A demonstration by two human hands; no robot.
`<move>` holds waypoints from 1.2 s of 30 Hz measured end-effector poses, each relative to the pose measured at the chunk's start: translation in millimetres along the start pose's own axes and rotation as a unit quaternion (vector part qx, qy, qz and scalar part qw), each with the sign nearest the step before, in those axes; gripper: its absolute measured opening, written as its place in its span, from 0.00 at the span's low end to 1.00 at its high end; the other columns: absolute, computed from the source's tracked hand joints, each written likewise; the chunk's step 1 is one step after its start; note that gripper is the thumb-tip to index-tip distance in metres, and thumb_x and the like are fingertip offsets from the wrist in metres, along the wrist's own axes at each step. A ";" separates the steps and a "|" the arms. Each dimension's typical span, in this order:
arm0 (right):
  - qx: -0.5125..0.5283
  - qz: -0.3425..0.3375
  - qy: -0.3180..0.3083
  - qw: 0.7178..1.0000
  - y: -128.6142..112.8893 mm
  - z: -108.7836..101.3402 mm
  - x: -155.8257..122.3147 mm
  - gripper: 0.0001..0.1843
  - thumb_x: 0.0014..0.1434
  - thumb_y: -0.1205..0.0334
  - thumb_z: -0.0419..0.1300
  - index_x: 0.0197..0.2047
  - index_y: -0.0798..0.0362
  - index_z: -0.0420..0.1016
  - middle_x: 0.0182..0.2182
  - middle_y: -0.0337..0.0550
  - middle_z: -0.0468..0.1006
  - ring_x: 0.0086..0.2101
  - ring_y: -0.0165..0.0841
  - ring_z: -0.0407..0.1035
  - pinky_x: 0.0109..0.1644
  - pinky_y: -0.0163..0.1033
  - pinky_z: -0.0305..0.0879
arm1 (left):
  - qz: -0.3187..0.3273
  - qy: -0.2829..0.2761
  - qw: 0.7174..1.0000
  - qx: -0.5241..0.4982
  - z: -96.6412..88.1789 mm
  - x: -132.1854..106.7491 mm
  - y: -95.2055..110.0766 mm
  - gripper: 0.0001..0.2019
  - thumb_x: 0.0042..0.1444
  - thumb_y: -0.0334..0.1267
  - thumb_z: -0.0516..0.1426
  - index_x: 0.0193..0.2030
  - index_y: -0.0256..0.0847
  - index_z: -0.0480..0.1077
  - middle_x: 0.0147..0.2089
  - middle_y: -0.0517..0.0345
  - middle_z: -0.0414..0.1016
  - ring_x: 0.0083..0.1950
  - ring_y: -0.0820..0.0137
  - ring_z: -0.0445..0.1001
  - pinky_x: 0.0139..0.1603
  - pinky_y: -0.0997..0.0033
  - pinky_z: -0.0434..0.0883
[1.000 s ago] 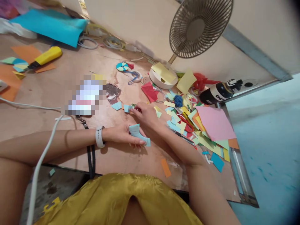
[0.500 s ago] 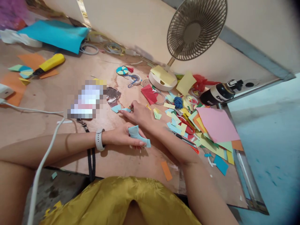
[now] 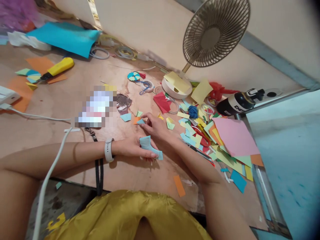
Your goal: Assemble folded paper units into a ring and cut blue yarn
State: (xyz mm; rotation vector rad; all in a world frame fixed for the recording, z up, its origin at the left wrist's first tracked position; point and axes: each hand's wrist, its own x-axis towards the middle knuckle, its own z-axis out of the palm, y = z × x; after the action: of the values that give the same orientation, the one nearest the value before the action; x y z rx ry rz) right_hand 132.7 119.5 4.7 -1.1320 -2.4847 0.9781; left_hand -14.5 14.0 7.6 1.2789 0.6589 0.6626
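Observation:
My left hand [image 3: 136,149] is closed on a curved-edged piece of light blue paper [image 3: 149,146], gripped between thumb and fingers above the table. Just beyond it, my right hand [image 3: 155,127] has thumb and fingertips together on a small light blue paper piece [image 3: 141,122]. That piece overlaps a small orange paper piece [image 3: 136,120], and a pale green scrap [image 3: 139,113] lies right behind. To their left, another light blue paper piece [image 3: 125,117] rests flat on the wooden table [image 3: 87,166].
A pixelated phone [image 3: 96,106] with a strap lies left of my hands. Paper scraps, scissors [image 3: 205,137], a cutter knife [image 3: 197,150] and pink paper [image 3: 235,135] crowd the right. A fan [image 3: 210,36] and a black bottle [image 3: 237,101] stand behind. A yellow tool [image 3: 60,67] lies far left.
My right hand has drawn slightly back and right with the small light blue piece, uncovering the orange and green scraps. My left hand keeps its paper. The view has shifted a little.

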 end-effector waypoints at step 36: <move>0.103 -0.187 0.209 0.954 10.2 -45.9 -89.9 0.08 0.72 0.58 0.60 0.49 0.42 0.81 0.40 0.43 0.85 0.41 0.37 0.79 0.48 0.47 0.77 | 0.026 0.255 0.966 0.032 -10.0 6.4 21.1 0.08 0.56 0.41 0.73 0.42 0.47 0.87 0.38 0.58 0.89 0.34 0.71 0.86 0.38 0.77 0.83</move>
State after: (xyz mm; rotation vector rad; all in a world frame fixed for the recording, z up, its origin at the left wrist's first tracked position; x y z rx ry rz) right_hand 220.1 79.8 37.1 -0.6793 -2.0894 0.7695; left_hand -19.6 28.7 26.2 1.1939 1.0751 1.0366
